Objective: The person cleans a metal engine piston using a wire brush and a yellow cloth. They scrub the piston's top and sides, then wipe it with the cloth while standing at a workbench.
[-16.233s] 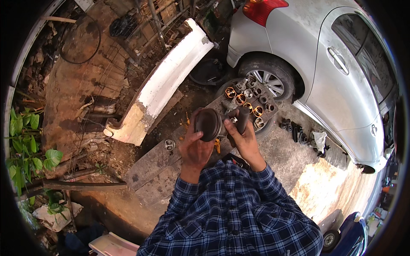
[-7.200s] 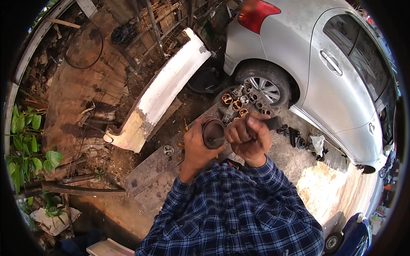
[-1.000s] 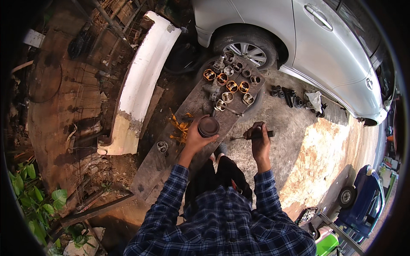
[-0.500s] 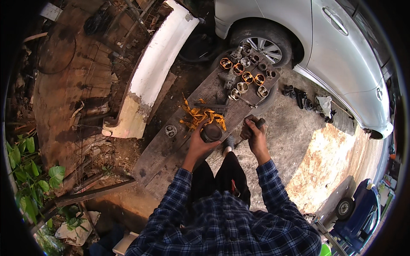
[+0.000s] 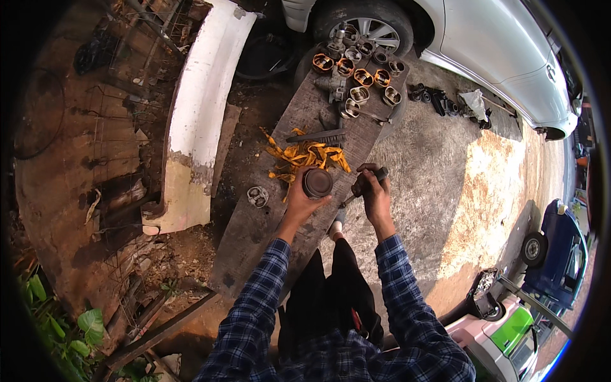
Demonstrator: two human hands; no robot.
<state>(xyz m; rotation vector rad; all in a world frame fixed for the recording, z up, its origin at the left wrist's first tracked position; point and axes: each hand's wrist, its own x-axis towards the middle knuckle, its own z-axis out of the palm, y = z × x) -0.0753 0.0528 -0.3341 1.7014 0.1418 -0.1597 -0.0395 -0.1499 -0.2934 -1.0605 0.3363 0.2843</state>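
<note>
My left hand is closed round an engine piston, its dark round crown turned up toward me. In my right hand I grip a dark-handled tool; a thin shaft points down and left from it, but its tip is hard to make out. The piston and the tool are apart. Just beyond my left hand, shredded orange-yellow cloth lies on the wooden bench, with a dark brush behind it. Left of that hand sits a small pale metal piston.
Several pistons, some orange-edged, crowd the bench's far end, with a rod by them. A silver car stands beyond. A long white panel leans at left. Dark parts lie on the concrete floor at right.
My view has shifted, so the car and panel sit farther left and more vehicles show at lower right. Both hands keep hold of the piston and tool; the tool's shaft now shows.
</note>
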